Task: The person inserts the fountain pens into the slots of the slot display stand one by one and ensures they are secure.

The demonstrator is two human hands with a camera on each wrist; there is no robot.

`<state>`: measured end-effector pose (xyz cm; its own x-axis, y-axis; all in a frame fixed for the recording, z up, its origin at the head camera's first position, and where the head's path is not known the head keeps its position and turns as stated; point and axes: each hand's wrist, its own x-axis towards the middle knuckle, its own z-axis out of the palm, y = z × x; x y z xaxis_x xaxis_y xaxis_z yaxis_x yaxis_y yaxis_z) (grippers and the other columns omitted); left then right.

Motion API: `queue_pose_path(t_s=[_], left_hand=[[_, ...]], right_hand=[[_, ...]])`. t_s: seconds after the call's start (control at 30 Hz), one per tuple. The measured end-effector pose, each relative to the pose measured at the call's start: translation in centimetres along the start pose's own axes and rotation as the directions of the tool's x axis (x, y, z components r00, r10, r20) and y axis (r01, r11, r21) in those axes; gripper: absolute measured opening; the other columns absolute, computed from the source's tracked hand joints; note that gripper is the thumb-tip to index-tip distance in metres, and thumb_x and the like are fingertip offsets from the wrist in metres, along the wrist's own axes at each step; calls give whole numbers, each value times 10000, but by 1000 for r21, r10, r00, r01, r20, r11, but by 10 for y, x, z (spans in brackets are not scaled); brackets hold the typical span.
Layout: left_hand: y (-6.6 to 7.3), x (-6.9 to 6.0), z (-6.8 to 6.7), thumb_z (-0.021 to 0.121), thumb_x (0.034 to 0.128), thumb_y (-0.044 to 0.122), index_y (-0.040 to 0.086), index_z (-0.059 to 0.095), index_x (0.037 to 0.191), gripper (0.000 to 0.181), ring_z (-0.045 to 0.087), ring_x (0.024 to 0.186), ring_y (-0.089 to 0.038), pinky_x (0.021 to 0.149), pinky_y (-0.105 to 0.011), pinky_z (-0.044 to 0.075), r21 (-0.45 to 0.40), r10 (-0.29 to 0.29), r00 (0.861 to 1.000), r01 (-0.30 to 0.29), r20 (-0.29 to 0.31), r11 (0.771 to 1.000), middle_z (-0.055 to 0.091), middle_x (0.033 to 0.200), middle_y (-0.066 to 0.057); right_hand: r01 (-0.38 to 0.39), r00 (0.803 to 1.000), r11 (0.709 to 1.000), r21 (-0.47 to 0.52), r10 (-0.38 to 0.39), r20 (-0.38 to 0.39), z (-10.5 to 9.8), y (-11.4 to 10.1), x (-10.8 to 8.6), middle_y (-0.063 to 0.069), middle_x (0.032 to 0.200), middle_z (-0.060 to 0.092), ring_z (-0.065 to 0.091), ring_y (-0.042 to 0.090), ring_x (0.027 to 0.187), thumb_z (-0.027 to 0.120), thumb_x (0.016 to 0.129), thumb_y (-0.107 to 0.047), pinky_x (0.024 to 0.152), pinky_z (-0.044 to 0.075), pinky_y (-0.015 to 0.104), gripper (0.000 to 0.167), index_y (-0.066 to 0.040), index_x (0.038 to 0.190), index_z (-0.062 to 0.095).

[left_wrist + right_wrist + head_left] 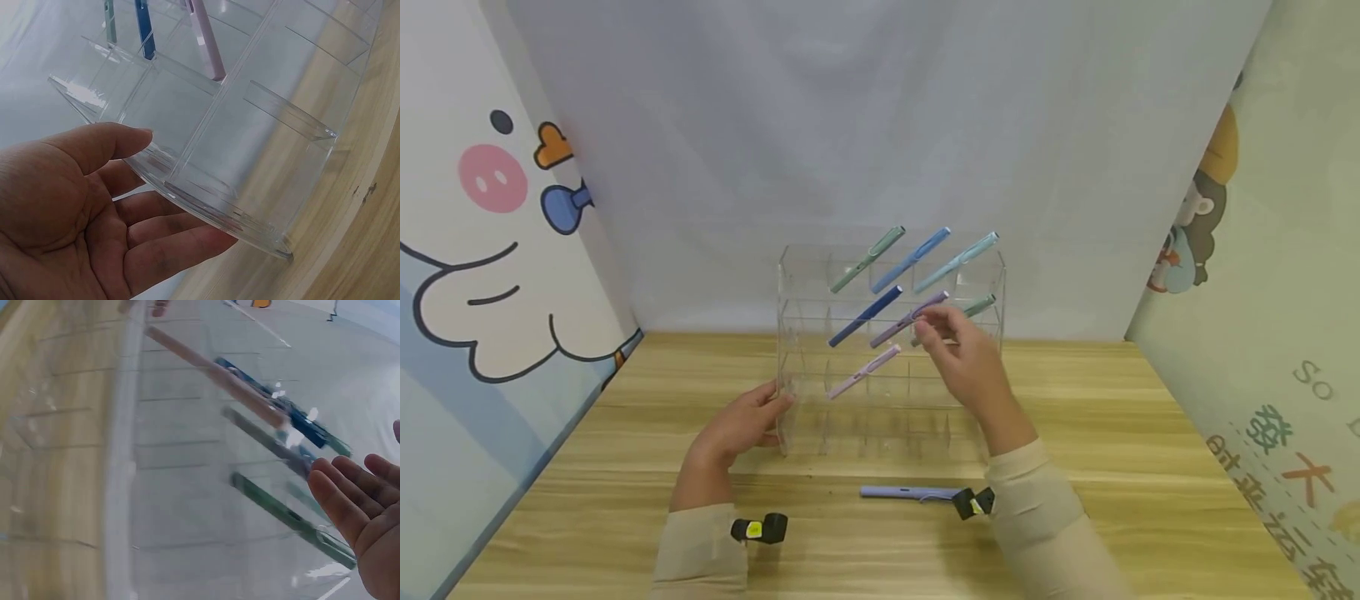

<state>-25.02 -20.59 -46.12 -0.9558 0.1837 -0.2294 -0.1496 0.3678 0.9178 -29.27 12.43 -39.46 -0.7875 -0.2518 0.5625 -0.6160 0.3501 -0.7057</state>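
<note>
A clear acrylic pen stand [801,312] with tiered compartments stands on the table. My left hand [737,429] grips its left side wall, thumb inside and fingers outside, as the left wrist view shows. My right hand [970,362] is raised before the middle tier, by the purple pen [891,330] and a green pen [981,306] it partly covers. In the right wrist view its fingers [340,497] are extended and loose, with nothing held. A dark blue pen [865,317] leans left of the purple one. Below it leans a pale pink pen [863,372].
Across the top tier lean a green pen [867,260], a blue pen [912,260] and a light blue pen [957,262]. A lavender pen [895,492] lies on the wooden table [587,483] before the stand. A grey-white curtain [880,125] hangs behind.
</note>
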Motion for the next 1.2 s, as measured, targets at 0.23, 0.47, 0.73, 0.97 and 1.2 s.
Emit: queue_pose_path(t_s=[0.23,0.47,0.73,0.97,1.2], left_hand=[[1,-2,-1,440,1060,347,116,236,1572,598,317,1409,-458,984,-461,519,8,11,1000,-11,-1,1000,293,1558,-253],[1,-3,-1,446,1057,358,122,224,1576,612,307,1413,-461,984,-464,518,6,8,1000,-8,3,1000,276,1568,-247],[0,-3,-1,443,1058,357,118,213,1578,617,316,1414,-446,995,-468,509,5,3,1000,-3,4,1000,276,1572,-241],[-3,0,-1,441,1056,375,130,231,1575,611,327,1413,-434,982,-445,523,9,-10,1000,10,-1,1000,305,1560,-229],[-3,0,-3,441,1056,372,149,218,1580,611,314,1419,-437,986,-436,522,22,-27,1000,27,-5,999,283,1575,-215]], right_hand=[[183,979,983,-2,-182,-90,-67,-28,6,137,1181,683,689,173,1038,489,1048,-189,819,569,204,292,-25,1273,578],[252,955,968,2,-248,-162,-106,-35,-15,176,1211,651,660,81,1093,493,1043,-172,866,548,181,332,18,1309,557],[208,977,976,-66,-210,-27,-113,-8,-49,119,1221,649,644,46,1097,474,1052,-193,852,532,137,353,-42,1368,523],[56,987,981,-188,-27,155,-104,4,-70,23,1202,669,679,139,1026,558,1015,-183,815,562,203,326,-105,1332,561],[-88,875,953,-288,213,435,-81,3,-78,15,1229,655,660,155,1041,594,971,-434,863,569,381,429,-134,1278,600]])
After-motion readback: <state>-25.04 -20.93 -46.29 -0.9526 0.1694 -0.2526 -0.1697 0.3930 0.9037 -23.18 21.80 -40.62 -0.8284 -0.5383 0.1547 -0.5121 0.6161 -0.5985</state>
